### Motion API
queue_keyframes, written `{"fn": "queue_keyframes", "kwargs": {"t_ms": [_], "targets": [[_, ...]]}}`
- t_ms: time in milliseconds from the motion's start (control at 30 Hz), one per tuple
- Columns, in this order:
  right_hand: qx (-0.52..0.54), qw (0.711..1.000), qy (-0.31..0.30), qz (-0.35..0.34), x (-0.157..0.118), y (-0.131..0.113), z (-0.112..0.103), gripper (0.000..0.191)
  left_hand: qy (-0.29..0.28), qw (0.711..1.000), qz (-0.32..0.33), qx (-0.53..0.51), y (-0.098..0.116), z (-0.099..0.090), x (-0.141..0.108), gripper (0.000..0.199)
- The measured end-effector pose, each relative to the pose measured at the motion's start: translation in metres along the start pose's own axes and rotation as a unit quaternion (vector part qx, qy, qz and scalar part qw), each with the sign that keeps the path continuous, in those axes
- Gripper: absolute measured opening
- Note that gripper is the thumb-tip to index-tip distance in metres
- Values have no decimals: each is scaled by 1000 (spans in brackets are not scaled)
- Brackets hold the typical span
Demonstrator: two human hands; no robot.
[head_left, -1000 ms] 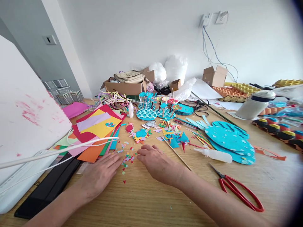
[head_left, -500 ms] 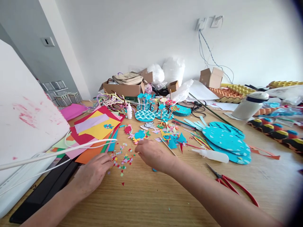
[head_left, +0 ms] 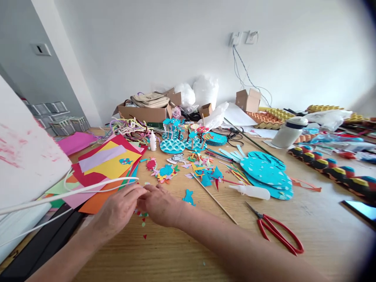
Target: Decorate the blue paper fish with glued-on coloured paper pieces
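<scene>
My left hand [head_left: 119, 204] and my right hand [head_left: 162, 205] meet over a scatter of small paper confetti pieces [head_left: 143, 225]. Their fingers are curled in and the tips touch or nearly touch. Whatever is pinched between them is hidden behind the fingers. Just right of my right hand lies a blue paper fish cutout [head_left: 188, 197] on the wooden table [head_left: 173, 254]. Above the hands sit more fish cutouts [head_left: 166, 170]. Coloured paper sheets [head_left: 101, 160] are stacked beside my left hand, with a white cable [head_left: 73, 192] crossing over them.
At right lie a thin wooden stick [head_left: 216, 201], red-handled scissors [head_left: 273, 227], a glue bottle [head_left: 254, 192] and blue paper discs [head_left: 264, 168]. Paper scraps [head_left: 207, 176] lie mid-table. Finished-looking blue fish models [head_left: 172, 145] and a small white bottle [head_left: 153, 141] stand behind.
My right hand has moved left to meet my left hand over the confetti. The blue fish cutout, mostly covered before, now shows. The view has shifted to the right.
</scene>
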State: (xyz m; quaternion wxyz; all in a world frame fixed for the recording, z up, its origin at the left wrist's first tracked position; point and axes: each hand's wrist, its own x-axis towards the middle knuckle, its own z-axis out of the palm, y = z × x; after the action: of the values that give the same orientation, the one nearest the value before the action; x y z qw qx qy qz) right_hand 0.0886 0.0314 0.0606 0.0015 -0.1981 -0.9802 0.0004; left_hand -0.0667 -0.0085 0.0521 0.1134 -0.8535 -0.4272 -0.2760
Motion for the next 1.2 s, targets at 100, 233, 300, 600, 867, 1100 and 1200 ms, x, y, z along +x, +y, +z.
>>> {"fn": "queue_keyframes", "kwargs": {"t_ms": [100, 233, 300, 600, 867, 1100, 1200], "targets": [[5, 998, 55, 13, -23, -2, -10, 21, 17, 1000, 7, -6, 1, 2, 5, 27], [16, 998, 35, 51, -65, 4, -15, 16, 16, 999, 42, 1, 2, 12, 7, 25], [33, 993, 29, 111, -90, 11, -15, 14, 4, 998, 56, 6, 4, 18, 8, 25], [38, 848, 85, 522, -214, 59, -2, 18, -40, 993, 81, -76, 25, 37, 42, 33], [65, 804, -34, 589, -257, 42, 10, 20, -109, 969, -58, -212, 43, 57, 109, 25], [74, 792, -65, 603, -258, 36, 8, 15, -205, 930, -92, -292, 52, 101, 152, 26], [79, 781, -65, 616, -260, 35, 9, 18, -219, 922, -94, -304, 54, 113, 161, 28]]}}
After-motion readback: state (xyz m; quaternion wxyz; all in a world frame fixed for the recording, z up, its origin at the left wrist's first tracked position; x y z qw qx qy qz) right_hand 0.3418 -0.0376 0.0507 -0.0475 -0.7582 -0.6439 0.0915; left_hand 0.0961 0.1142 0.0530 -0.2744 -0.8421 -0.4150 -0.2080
